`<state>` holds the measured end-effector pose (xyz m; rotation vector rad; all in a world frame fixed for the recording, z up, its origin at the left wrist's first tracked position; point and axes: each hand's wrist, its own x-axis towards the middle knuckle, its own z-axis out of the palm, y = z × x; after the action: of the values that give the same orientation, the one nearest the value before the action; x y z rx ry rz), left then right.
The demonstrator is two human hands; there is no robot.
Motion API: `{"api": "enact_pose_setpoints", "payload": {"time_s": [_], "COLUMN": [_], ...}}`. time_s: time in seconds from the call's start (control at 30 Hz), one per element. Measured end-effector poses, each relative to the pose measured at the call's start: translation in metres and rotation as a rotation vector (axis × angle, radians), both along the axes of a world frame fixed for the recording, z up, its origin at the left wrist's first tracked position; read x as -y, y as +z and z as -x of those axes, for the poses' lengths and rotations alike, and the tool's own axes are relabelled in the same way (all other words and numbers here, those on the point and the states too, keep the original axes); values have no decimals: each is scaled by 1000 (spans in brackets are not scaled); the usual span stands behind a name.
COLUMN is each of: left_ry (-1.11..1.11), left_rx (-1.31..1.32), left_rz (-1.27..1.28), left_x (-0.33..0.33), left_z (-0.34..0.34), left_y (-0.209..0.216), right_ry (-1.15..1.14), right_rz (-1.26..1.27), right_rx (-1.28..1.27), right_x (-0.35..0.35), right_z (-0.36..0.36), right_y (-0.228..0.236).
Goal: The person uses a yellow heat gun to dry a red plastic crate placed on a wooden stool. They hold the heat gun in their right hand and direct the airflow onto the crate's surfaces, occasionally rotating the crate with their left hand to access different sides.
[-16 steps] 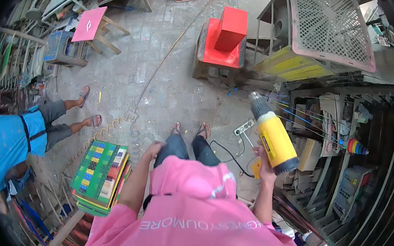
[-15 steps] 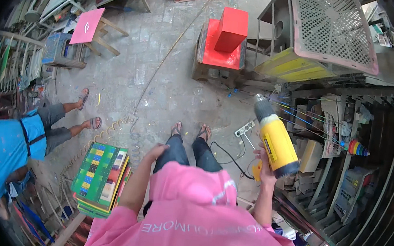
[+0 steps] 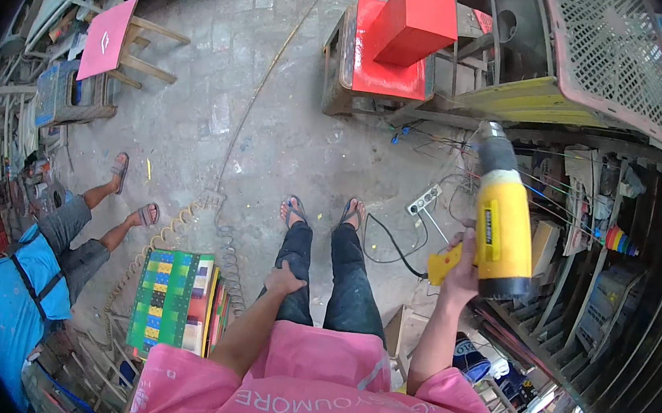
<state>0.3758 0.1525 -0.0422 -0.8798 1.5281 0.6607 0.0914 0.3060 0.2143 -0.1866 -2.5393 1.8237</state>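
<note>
My right hand (image 3: 462, 275) grips a yellow heat gun (image 3: 504, 229), its dark collar and metal nozzle pointing up and away from me. A black cord (image 3: 392, 251) runs to the handle from the floor side. Resting on my left thigh, my left hand (image 3: 284, 281) holds nothing that I can see, its fingers loosely apart. Beyond the heat gun, a glossy red block (image 3: 419, 24) stands on a red board (image 3: 365, 69) on top of a stool (image 3: 339, 97).
A power strip (image 3: 424, 199) lies on the floor near the heat gun. Colourful stacked panels (image 3: 170, 298) are by my left side, beside a coiled hose (image 3: 116, 290). A co-worker in a blue shirt (image 3: 15, 290) is at the left. Racks (image 3: 587, 306) line the right; a pink-topped stool (image 3: 106, 39) stands far left.
The heat gun has moved right and slightly nearer to the rack in my right hand. My left hand has shifted right and lower onto my thigh. The whole view has shifted.
</note>
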Motion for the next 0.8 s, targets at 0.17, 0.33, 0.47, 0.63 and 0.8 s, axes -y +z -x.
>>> {"api": "enact_pose_setpoints", "payload": {"time_s": [0.17, 0.33, 0.47, 0.63, 0.8], "left_ry": [159, 202, 253, 242, -58], "left_rx": [-32, -53, -73, -218, -467], "left_rz": [-31, -52, -50, 24, 207], "left_x": [42, 49, 54, 63, 64], "left_z": [-22, -36, -30, -25, 23], "left_y": [-26, -34, -16, -29, -25], "right_ry": [221, 353, 318, 125, -55], "right_rz": [-68, -124, -186, -147, -75], "right_rx": [-25, 66, 93, -5, -137], "right_x": [60, 89, 85, 69, 60], "right_z": [-28, -51, -47, -10, 25], "right_y": [10, -16, -29, -25, -34]}}
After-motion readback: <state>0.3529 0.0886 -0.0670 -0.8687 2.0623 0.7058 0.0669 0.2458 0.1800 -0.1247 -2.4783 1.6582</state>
